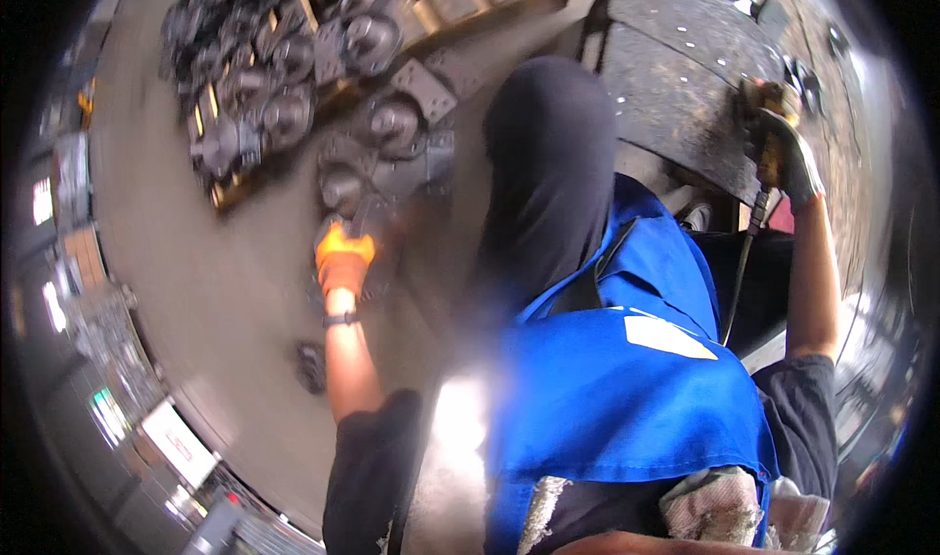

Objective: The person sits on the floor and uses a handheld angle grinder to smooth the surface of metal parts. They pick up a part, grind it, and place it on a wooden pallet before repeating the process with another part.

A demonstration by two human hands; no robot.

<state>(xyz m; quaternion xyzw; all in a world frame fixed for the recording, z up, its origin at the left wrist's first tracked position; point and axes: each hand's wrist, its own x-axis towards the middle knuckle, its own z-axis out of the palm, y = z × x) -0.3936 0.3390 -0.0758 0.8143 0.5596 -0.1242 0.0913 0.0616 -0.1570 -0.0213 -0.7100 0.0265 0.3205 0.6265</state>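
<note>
A: Starting on the far left, we see a pile of dark cast metal parts (264,75), round hubs on square plates, stacked on a wooden pallet (470,12) that runs toward the top centre.

B: And below that pile we've got the left hand (343,256) in an orange glove, reaching down onto a dark metal part (367,178) lying on the grey floor (196,291) beside the pallet. The fingers curl down over its near edge, so we'd call that a closed grasp, though blur hides the fingertips.

A: There's a black wristband (339,318) on that forearm, and a small dark round piece (311,367) lies on the floor near the elbow, apart from the hand.

B: Moving to the centre, we see a dark hood (548,163) and a blue apron (617,398) filling the view.

A: Over on the right, the right hand (778,149) wears a dark glove and is wrapped tight around a yellowish power tool (774,124), held up against the edge of a dark, speckled workbench (676,85).

B: We can follow the black cable (739,271) dropping from that tool down past the apron. The tool's working end we can't make out.
</note>
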